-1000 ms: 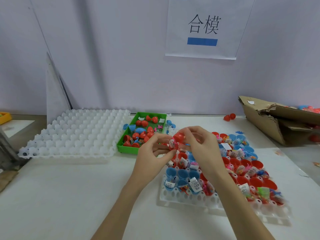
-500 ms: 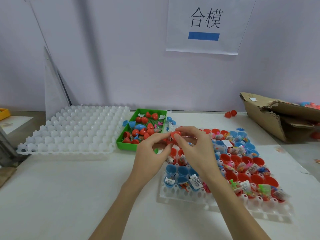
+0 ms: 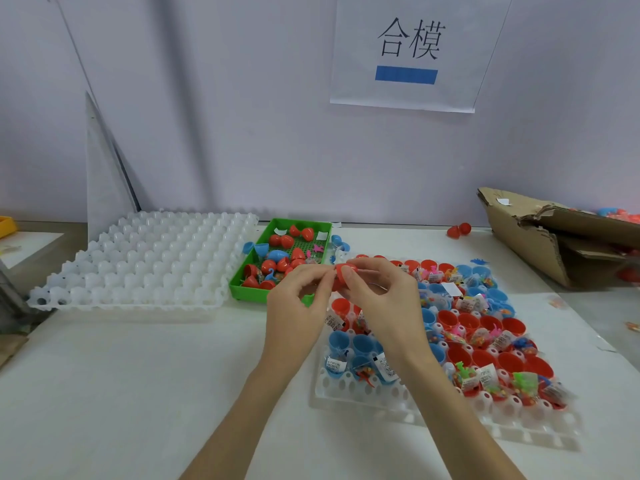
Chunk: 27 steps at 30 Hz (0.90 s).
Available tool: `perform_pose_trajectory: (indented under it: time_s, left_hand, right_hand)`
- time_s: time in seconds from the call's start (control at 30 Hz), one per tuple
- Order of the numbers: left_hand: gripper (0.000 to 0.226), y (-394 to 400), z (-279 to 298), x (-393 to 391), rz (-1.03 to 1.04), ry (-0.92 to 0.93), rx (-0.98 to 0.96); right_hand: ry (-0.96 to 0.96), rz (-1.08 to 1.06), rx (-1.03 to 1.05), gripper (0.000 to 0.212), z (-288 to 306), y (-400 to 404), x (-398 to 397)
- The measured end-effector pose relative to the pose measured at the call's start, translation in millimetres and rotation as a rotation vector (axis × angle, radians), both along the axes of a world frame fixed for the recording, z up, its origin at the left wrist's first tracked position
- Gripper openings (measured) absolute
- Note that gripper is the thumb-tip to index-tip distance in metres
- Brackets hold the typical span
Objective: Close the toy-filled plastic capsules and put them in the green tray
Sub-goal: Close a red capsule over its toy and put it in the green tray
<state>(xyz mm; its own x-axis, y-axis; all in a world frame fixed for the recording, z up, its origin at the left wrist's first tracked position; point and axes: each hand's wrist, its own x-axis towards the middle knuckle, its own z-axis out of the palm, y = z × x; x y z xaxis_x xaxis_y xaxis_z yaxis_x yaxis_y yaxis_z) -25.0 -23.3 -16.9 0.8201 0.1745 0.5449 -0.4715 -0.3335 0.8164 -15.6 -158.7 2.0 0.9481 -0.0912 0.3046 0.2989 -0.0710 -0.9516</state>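
Holding a red capsule [image 3: 341,276] between both sets of fingertips, I note my left hand [image 3: 298,306] and right hand [image 3: 381,303] each pinch one end. It sits in the air above the near edge of the green tray [image 3: 242,289], which lies just beyond and left, nearer my left hand. Its long axis appears roughly left-right; I cannot tell which end points where, nor whether the seam is fully seated.

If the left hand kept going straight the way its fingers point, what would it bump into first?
The left hand points up and to the right, and its fingertips already pinch the red capsule, so that comes first. The right hand grips the capsule from the other side. Depth beyond them is hard to judge.
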Motion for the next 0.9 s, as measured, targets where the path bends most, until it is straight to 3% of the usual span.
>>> perform_pose_trajectory:
  time_s: [0.13,0.23,0.4,0.57,0.73,0.9]
  left_hand:
    - [0.022,6.4,5.3,2.0,-0.246,0.279,-0.507]
    - [0.034,9.3,5.8,4.4,-0.306,0.344,-0.647]
    - [0.027,11.6,6.7,3.4,-0.304,0.332,-0.57]
    - [0.013,8.7,6.3,1.9,-0.234,0.279,-0.37]
    - [0.02,4.4,7.1,-0.7,-0.307,0.271,-0.384]
    - [0.016,0.9,7.1,-3.2,-0.2,0.164,-0.262]
  right_hand:
    - [-0.023,0.005,-0.015,0.013,-0.5,1.1,-2.6]
    - [-0.039,0.004,-0.047,0.016,-0.8,4.3,-3.4]
    - [-0.029,0.012,-0.039,0.015,2.0,3.9,-3.0]
    - [-0.04,-0.009,-0.075,0.018,3.7,2.5,-2.7]
    - [-0.035,-0.048,-0.06,0.015,2.2,-0.6,-0.1]
    - [-0.021,-0.044,-0.122,0.016,3.7,-1.5,0.6]
